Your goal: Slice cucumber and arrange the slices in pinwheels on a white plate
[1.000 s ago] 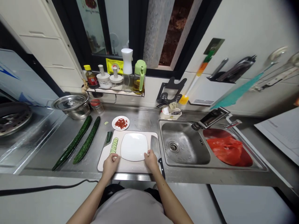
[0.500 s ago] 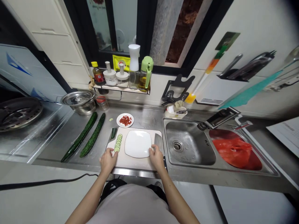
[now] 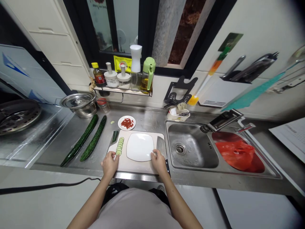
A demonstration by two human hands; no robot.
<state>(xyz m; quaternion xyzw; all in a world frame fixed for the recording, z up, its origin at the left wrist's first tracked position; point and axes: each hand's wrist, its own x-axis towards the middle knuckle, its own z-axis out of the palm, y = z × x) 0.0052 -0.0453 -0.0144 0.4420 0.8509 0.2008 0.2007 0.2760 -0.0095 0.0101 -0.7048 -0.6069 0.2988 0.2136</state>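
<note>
At the bottom centre I see a plain pale-grey top point(image 3: 133, 208), black legwear point(image 3: 113, 192), bare forearms point(image 3: 177, 197) and bare hands point(image 3: 110, 164).

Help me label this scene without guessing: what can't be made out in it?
In the head view:
Knife: its middle is hidden by the right hand.
Steel pot: contents hidden by its lid.
Red bag: its folds hide any contents.
Printed sheet: cut off by the right edge, print too blurred to read.
Left hand: too small to tell whether its grip touches the nearest cucumber slice.
</note>
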